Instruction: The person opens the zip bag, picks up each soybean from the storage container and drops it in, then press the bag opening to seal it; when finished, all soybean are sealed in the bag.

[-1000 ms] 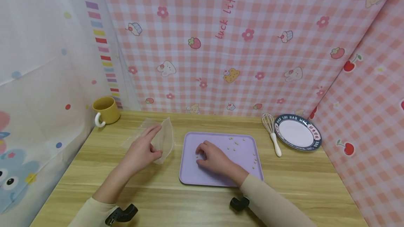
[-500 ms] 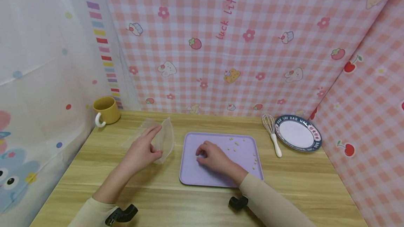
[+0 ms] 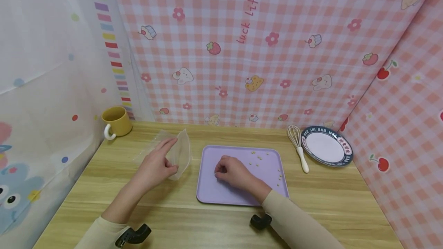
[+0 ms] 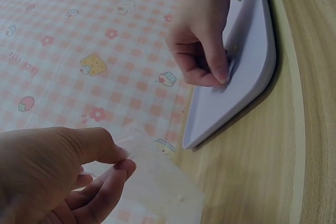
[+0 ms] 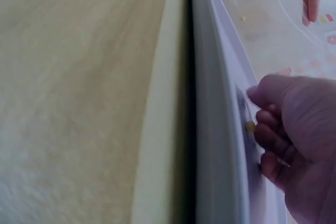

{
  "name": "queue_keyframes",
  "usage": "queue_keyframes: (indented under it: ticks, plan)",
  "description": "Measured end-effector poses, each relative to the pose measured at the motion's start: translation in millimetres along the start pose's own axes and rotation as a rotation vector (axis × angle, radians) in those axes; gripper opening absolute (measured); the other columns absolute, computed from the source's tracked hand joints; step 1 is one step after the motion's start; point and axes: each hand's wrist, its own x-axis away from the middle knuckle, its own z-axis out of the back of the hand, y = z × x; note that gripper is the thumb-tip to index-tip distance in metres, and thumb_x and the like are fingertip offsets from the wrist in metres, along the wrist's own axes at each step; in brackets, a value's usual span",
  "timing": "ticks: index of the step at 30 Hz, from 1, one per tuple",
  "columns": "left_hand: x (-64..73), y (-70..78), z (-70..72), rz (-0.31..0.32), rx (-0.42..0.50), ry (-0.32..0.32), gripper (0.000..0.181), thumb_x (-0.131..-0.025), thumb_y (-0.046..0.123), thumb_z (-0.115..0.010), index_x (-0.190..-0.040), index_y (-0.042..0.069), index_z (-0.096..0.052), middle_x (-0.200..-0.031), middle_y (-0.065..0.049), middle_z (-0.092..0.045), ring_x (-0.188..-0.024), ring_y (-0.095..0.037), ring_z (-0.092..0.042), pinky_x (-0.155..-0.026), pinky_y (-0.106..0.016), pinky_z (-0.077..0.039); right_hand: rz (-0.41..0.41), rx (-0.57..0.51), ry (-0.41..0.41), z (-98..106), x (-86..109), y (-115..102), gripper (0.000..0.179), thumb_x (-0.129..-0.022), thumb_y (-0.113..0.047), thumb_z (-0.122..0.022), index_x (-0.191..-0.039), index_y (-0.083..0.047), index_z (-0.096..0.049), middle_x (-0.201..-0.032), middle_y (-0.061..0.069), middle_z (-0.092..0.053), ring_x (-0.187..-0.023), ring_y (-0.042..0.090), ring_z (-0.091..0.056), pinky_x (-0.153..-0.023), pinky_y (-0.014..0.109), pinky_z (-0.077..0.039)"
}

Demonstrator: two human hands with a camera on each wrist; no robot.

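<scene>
My left hand (image 3: 155, 164) holds a clear plastic bag (image 3: 182, 156) left of the tray, its thumb and fingers at the mouth, which stands spread. One small bean (image 4: 181, 199) shows in the bag in the left wrist view. Over the left half of a lilac tray (image 3: 207, 193), my right hand (image 3: 233, 172) has thumb and fingertips pinched together low at the surface. The small bean pinched there is hidden by the fingertips. Another yellow bean (image 5: 250, 126) shows beside the curled fingers in the right wrist view. Several yellow beans (image 3: 259, 158) lie scattered on the tray's right side.
A yellow mug (image 3: 119, 122) with a white handle stands at the back left of the wooden table (image 3: 173, 222). Right of the tray lie a white-handled whisk (image 3: 299, 151) and a dark-rimmed plate (image 3: 325, 147). Patterned cloth walls enclose the back and sides.
The right thumb and fingers have drawn together over the tray, and the bean seen between them a second ago is out of sight. The left hand and bag have stayed put.
</scene>
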Motion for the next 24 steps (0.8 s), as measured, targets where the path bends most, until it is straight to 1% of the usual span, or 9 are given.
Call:
queue_keyframes:
  ticks: [2,5,11,13,16,20,24]
  plan:
    - [-0.1,0.1,0.1,-0.003,0.002,-0.002,0.089,-0.084,-0.003,-0.085,-0.165,-0.002,-0.046,-0.166,-0.019,-0.047,-0.072,-0.004,-0.066,-0.067,-0.028,-0.056,0.015,-0.017,0.01,1,-0.4,-1,0.006,-0.095,-0.005,-0.083,-0.093,-0.01,-0.08,-0.088,-0.007,-0.06,-0.081,0.005,-0.057,-0.074,0.025,-0.053]
    - [-0.3,0.2,0.1,-0.006,0.003,-0.005,0.09,-0.084,-0.004,-0.085,-0.165,-0.003,-0.046,-0.166,-0.019,-0.047,-0.072,-0.004,-0.066,-0.068,-0.027,-0.057,0.051,-0.063,0.048,4,-1.4,-6,0.005,-0.095,-0.004,-0.082,-0.094,-0.009,-0.08,-0.089,-0.004,-0.061,-0.08,0.007,-0.058,-0.072,0.025,-0.052]
    - [-1.1,1.1,0.2,-0.01,-0.001,-0.002,0.09,-0.084,-0.004,-0.086,-0.164,-0.003,-0.046,-0.166,-0.02,-0.047,-0.071,-0.004,-0.066,-0.067,-0.027,-0.057,0.166,-0.114,0.14,11,-5.7,-19,0.009,-0.094,-0.001,-0.082,-0.095,-0.009,-0.078,-0.092,0.004,-0.066,-0.081,0.018,-0.062,-0.069,0.024,-0.051]
    - [-1.5,1.1,-0.1,-0.014,-0.005,-0.001,0.09,-0.084,-0.003,-0.086,-0.164,-0.003,-0.046,-0.166,-0.02,-0.047,-0.071,-0.003,-0.066,-0.068,-0.027,-0.057,0.19,-0.127,0.169,12,-8.4,-25,0.01,-0.094,-0.001,-0.082,-0.094,-0.01,-0.078,-0.093,0.004,-0.066,-0.08,0.02,-0.062,-0.068,0.024,-0.051]
    - [-1.6,1.3,-0.3,-0.018,-0.006,0.0,0.09,-0.084,-0.003,-0.086,-0.164,-0.002,-0.046,-0.166,-0.019,-0.047,-0.072,-0.002,-0.067,-0.068,-0.027,-0.057,0.22,-0.152,0.207,14,-14.8,-36,0.012,-0.094,0.001,-0.082,-0.094,-0.011,-0.077,-0.093,0.005,-0.067,-0.079,0.019,-0.061,-0.068,0.025,-0.05]
    - [-0.9,2.2,-0.1,-0.018,0.008,-0.001,0.089,-0.084,-0.004,-0.085,-0.164,-0.003,-0.046,-0.166,-0.02,-0.046,-0.072,-0.003,-0.067,-0.067,-0.026,-0.058,0.258,-0.171,0.236,16,-25.8,-52,0.011,-0.094,0.001,-0.081,-0.095,-0.009,-0.077,-0.094,0.006,-0.068,-0.079,0.017,-0.06,-0.068,0.025,-0.051]
    - [-0.2,2.2,-0.2,-0.017,0.015,-0.001,0.089,-0.084,-0.004,-0.086,-0.164,-0.003,-0.046,-0.166,-0.02,-0.046,-0.072,-0.003,-0.067,-0.066,-0.026,-0.057,0.314,-0.145,0.258,16,-37.7,-66,0.01,-0.093,0.001,-0.082,-0.096,-0.008,-0.077,-0.094,0.006,-0.068,-0.08,0.02,-0.062,-0.07,0.028,-0.054]
